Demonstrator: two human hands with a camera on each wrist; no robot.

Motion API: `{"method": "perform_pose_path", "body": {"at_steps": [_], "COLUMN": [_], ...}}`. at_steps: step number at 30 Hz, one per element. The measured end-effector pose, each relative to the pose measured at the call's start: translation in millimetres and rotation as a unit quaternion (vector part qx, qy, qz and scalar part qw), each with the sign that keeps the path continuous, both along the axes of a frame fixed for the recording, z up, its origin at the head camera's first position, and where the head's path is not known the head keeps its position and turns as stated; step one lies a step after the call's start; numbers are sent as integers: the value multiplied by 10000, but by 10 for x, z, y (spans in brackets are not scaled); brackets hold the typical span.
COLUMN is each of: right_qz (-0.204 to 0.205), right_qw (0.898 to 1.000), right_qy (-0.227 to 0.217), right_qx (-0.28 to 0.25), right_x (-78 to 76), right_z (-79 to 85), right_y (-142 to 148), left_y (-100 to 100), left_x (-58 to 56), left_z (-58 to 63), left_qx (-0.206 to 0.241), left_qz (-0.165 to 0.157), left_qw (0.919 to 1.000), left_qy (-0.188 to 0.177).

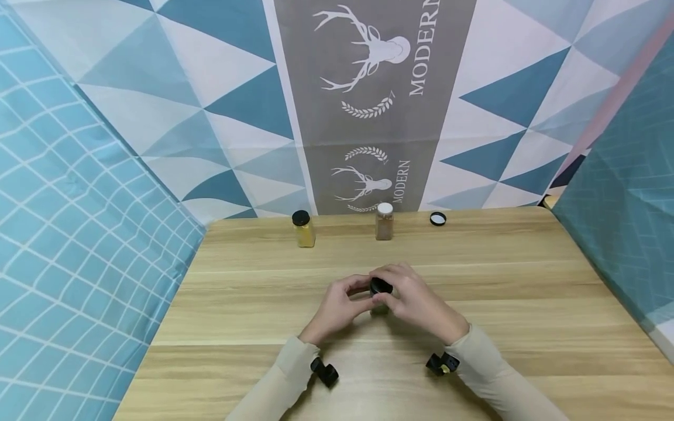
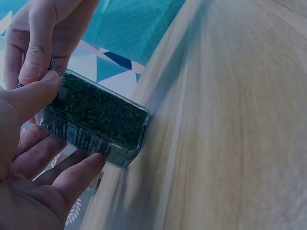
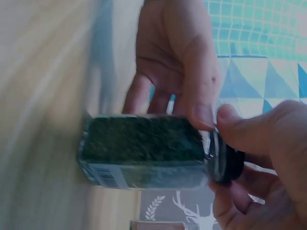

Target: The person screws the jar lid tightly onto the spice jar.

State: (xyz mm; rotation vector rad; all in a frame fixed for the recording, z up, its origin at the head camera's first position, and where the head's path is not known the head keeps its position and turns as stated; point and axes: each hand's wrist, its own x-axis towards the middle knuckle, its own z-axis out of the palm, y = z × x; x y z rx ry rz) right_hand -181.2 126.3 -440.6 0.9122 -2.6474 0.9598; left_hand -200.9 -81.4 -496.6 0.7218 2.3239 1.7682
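Note:
A square glass spice jar filled with dark green dried herbs stands upright in front of me, its base at the wooden tabletop. Thumb and fingers of my left hand hold the jar's body near its neck. My right hand pinches the black lid between thumb and fingers at the top. The lid sits over the jar's mouth in the right wrist view. A printed label shows on one side of the glass.
Toward the table's back edge stand a yellow spice jar with a black lid and a brown spice jar with a white top. Right of them lies a loose black-rimmed lid. A patterned cloth hangs behind the wooden table.

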Motion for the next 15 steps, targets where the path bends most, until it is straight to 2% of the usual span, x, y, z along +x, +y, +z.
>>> {"method": "perform_pose_path", "body": {"at_steps": [4, 9, 12, 15], "right_qz": [-197, -147, -79, -84], "right_qw": [9988, 9905, 9841, 9812], "right_qy": [-178, -1008, -1444, -1634], "right_qx": [-415, -922, -1032, -1021], "right_x": [35, 65, 75, 72], "right_z": [-96, -274, -348, -374], "right_y": [7, 76, 125, 157], "left_y": [4, 27, 30, 25], "left_x": [-6, 0, 15, 27], "left_z": [-10, -13, -7, 1], "left_qx": [-77, -124, -125, -115], "left_qz": [-42, -35, 52, 112], "left_qw": [10000, 9999, 9999, 9998], "left_qy": [42, 67, -50, -125]}}
